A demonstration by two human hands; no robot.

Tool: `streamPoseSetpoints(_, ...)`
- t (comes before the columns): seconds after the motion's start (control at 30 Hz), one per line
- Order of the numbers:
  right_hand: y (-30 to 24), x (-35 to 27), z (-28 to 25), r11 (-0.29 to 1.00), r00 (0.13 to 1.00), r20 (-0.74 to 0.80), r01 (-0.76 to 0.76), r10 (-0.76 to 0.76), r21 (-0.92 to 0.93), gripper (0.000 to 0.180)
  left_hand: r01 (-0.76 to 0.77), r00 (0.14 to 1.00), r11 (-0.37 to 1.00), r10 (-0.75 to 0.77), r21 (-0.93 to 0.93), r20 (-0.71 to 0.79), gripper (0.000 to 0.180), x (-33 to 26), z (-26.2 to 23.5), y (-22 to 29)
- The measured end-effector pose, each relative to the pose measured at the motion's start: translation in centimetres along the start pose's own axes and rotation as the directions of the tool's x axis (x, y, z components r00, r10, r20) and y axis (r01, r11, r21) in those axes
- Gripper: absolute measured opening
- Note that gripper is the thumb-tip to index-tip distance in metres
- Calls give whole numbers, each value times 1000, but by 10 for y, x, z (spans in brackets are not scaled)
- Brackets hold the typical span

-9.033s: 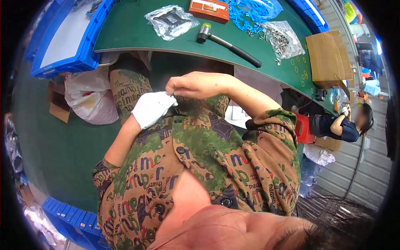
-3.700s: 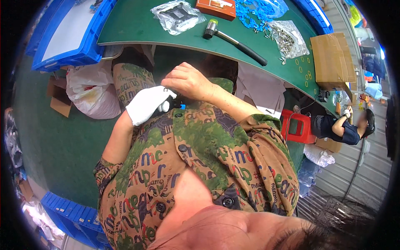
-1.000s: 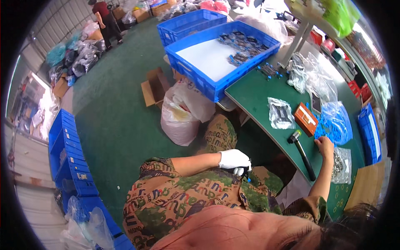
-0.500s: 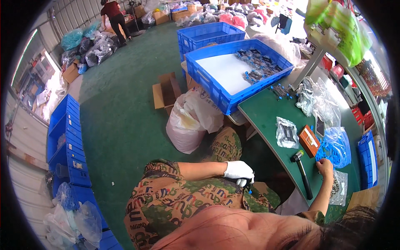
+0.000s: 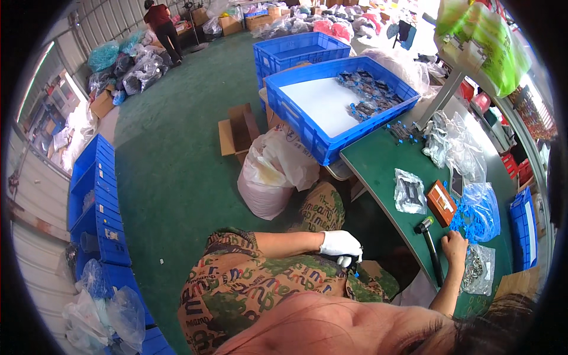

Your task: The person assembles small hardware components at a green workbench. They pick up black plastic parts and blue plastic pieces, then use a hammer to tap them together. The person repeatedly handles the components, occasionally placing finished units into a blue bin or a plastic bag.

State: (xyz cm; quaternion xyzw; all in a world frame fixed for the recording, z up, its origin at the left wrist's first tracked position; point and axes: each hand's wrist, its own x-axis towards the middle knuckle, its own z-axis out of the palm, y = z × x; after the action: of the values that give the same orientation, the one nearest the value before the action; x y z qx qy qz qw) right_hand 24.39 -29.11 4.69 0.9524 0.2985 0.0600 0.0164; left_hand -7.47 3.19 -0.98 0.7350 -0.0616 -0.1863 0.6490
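My left hand (image 5: 341, 244), in a white glove, rests over my lap, closed on a small black part (image 5: 357, 258) with a blue bit showing below it. My bare right hand (image 5: 455, 247) is at the green table's right side, fingers curled; whatever they hold is hidden. Just beyond it lie loose small blue pieces (image 5: 463, 218) beside a clear blue plastic bag (image 5: 486, 214). A clear bag of small metal parts (image 5: 477, 269) is to its right. To its left lies a hammer (image 5: 433, 255) with a black handle. A reddish-brown block (image 5: 441, 203) sits beyond the hammer.
A blue crate (image 5: 331, 140) with dark parts stands at the table's far left corner. The table (image 5: 378, 171) also carries a clear packet (image 5: 409, 192) and crumpled plastic (image 5: 461, 148). A white sack (image 5: 266, 183) stands on the floor. Another person (image 5: 161, 26) stands far off.
My right hand has drawn back from the loose blue pieces toward me, beside the bag of metal parts. My left hand keeps its hold on the black part.
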Motion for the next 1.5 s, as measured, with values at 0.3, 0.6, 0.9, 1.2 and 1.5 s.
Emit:
streamPoseSetpoints(0.3,23,-7,6,1000,995,95,15,-14,-7,32,-39,999,999,38,31,12,32,3,1,3)
streamPoseSetpoints(0.6,1,-16,-21,994,997,75,14,-22,112,34,-131,991,974,131,183,13,34,2,1,0)
streamPoseSetpoints(0.9,-167,-63,-81,691,859,81,346,-506,635,22,41,998,985,-50,165,45,38,-2,2,19)
streamPoseSetpoints(1.2,-171,-53,-22,482,635,98,469,-767,740,25,-218,975,838,171,500,139,32,32,-2,1)
streamPoseSetpoints(1.5,-143,-65,-9,569,668,212,375,-713,732,33,45,999,999,-45,-6,-3,32,54,23,-11)
